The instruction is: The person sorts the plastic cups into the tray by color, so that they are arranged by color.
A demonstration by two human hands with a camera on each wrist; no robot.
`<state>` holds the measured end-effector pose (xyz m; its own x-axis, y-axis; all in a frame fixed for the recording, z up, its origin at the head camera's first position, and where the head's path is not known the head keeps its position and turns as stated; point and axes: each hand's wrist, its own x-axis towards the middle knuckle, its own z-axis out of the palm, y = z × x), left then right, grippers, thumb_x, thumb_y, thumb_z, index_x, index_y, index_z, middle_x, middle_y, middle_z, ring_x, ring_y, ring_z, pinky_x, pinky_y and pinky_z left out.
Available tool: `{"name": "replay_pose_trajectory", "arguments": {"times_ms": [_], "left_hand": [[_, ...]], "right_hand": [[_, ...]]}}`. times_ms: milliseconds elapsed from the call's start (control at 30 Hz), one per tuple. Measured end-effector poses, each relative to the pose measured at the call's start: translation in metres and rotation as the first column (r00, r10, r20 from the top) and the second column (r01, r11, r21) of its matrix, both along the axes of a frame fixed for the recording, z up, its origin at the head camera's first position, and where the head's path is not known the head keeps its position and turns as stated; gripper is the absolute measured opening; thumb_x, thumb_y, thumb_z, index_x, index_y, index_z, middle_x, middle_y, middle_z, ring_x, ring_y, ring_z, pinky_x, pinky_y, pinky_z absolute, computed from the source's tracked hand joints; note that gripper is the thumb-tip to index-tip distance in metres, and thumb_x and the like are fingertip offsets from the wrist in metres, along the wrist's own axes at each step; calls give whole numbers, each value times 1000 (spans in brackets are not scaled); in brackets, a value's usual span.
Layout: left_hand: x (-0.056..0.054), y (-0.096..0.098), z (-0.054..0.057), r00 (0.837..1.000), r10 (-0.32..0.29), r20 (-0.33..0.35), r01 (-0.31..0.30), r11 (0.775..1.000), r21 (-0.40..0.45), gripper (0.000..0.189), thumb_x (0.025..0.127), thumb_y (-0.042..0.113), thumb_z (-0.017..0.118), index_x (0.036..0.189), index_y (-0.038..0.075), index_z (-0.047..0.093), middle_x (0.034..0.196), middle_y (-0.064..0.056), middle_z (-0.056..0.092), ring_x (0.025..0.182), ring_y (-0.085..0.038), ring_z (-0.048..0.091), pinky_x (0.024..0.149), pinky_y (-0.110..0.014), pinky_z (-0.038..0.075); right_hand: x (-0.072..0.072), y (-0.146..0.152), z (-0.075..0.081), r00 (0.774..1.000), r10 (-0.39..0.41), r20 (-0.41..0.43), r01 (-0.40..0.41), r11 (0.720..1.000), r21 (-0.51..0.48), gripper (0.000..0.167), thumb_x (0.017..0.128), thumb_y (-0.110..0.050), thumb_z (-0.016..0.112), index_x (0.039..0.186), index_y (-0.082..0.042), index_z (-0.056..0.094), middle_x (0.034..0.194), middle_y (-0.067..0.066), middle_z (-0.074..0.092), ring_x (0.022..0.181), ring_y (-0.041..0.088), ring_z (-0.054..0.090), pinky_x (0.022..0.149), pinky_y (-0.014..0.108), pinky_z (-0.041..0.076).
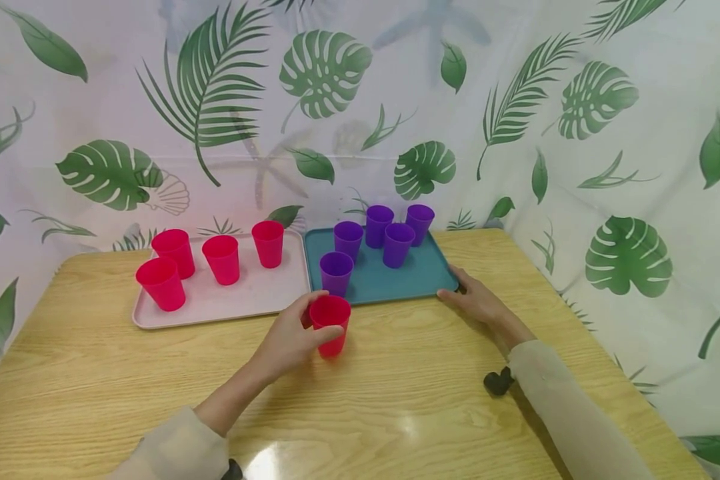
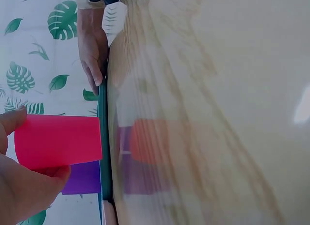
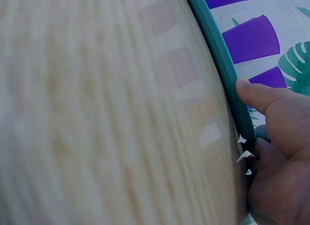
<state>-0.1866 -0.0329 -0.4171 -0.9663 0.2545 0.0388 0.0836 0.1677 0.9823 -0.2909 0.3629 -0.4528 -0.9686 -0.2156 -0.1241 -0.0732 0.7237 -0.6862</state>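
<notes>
A red cup is in my left hand, upright in front of the teal tray's near edge. Thumb and fingers pinch its sides, as the left wrist view also shows. Whether its base touches the table, I cannot tell. At the front right corner of the teal tray, my right hand holds the rim; in the right wrist view the thumb lies on the edge and the other fingers are partly hidden. Several purple cups stand upright on that tray, the nearest purple cup just behind the held red one.
Left of the teal tray, a pale pink tray adjoins it and carries several red cups, including one red cup near its right end. Both trays lie at the back of a wooden table, against a leaf-patterned curtain.
</notes>
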Motion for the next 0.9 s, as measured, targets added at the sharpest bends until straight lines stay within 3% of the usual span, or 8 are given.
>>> {"name": "replay_pose_trajectory", "arguments": {"times_ms": [267, 667, 900], "left_hand": [[-5, -19, 6, 1000, 3, 2, -3, 1000, -2, 67, 92, 13, 77, 150, 0, 47, 134, -17, 61, 123, -34, 58, 92, -38, 59], [-20, -55, 6, 990, 133, -40, -137, 979, -149, 70, 94, 21, 76, 154, 3, 44, 133, -16, 62, 120, -32, 58, 98, -42, 54], [-29, -74, 9, 983, 174, -49, -180, 971, -157, 70, 95, 25, 75, 153, 1, 42, 136, -18, 59, 124, -34, 56, 103, -45, 52]], "right_hand": [[0, 2, -1, 1000, -3, 4, 3, 1000, -3, 85, 106, -38, 59, 165, -3, 9, 167, 31, 13, 154, 49, 12, 124, 61, 12], [1, 0, 0, 1000, -5, 18, 5, 999, -47, 88, 105, -40, 60, 166, -4, 8, 167, 32, 12, 153, 49, 11, 124, 61, 11], [1, 2, 1, 1000, 1, 26, 1, 998, -70, 88, 105, -40, 60, 166, -4, 7, 168, 29, 10, 154, 48, 10, 124, 61, 11]]}}
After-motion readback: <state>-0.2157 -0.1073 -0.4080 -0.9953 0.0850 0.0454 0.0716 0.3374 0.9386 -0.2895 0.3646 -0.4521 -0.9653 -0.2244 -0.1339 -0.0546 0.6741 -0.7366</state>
